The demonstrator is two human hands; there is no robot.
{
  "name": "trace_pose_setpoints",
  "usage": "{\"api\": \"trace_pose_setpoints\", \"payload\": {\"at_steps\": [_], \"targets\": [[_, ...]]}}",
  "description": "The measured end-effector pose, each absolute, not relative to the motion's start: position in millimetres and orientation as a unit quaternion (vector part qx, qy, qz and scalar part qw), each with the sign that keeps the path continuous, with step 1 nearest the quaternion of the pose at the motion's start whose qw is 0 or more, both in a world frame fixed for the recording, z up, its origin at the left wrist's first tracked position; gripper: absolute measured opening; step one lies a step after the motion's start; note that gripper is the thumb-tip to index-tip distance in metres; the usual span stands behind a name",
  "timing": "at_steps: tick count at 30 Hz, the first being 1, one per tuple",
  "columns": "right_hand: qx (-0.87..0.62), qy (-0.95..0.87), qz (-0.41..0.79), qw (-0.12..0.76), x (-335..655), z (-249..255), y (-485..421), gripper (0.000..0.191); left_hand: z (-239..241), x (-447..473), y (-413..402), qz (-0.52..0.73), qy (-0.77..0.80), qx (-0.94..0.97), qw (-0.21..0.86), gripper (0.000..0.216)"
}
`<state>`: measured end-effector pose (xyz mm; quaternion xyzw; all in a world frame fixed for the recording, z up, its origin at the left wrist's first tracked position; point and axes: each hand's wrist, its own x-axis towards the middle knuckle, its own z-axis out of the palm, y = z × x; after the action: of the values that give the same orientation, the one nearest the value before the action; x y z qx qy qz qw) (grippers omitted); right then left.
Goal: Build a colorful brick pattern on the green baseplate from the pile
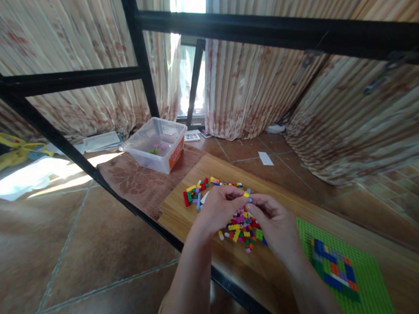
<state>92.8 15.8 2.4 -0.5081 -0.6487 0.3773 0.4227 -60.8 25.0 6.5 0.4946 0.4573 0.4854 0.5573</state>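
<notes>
My left hand [219,208] and my right hand [276,221] meet fingertip to fingertip above a loose pile of toy bricks [238,219]. Pinched between them are a small yellow brick [246,194] and a light blue brick [250,199], touching or very close together. The fingers hide part of both, so I cannot tell whether they are joined. To the right of my right hand lies a green baseplate [369,265]. On it stands a block of blue, orange, green and purple bricks [334,272].
The wooden bench top [179,214] carries the bricks. At its far left end, a clear plastic box [143,157] with a few bricks sits on a brown cloth [127,183]. A black metal frame [81,162] crosses the view. A white paper [265,158] lies on the tiled floor.
</notes>
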Motion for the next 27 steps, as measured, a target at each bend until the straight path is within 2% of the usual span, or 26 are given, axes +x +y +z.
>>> {"api": "trace_pose_setpoints", "payload": {"at_steps": [4,7,13,15,17,19,21,24,27], "targets": [[-0.489,-0.560,0.470,0.476,92,8,12,0.024,12,-60,21,0.497,0.415,0.401,0.648,0.022],[-0.480,-0.512,0.512,0.495,93,10,11,0.024,18,-60,19,0.497,0.386,0.396,0.668,0.029],[-0.473,-0.443,0.567,0.508,96,4,7,0.027,19,-60,19,0.466,0.381,0.415,0.682,0.024],[-0.512,-0.466,0.519,0.502,104,-1,7,0.028,15,-63,21,0.446,0.429,0.447,0.645,0.014],[-0.579,-0.517,0.415,0.475,114,-8,9,0.029,11,-70,23,0.413,0.516,0.506,0.554,0.007],[-0.630,-0.582,0.296,0.420,124,-15,12,0.029,8,-77,24,0.357,0.603,0.559,0.443,0.006],[-0.643,-0.640,0.218,0.360,130,-22,14,0.028,7,-82,24,0.304,0.654,0.582,0.377,0.006],[-0.632,-0.697,0.170,0.293,131,-30,16,0.026,6,-84,24,0.264,0.669,0.595,0.358,0.006],[-0.622,-0.720,0.160,0.264,127,-34,17,0.025,4,-82,24,0.261,0.674,0.602,0.339,0.007]]}}
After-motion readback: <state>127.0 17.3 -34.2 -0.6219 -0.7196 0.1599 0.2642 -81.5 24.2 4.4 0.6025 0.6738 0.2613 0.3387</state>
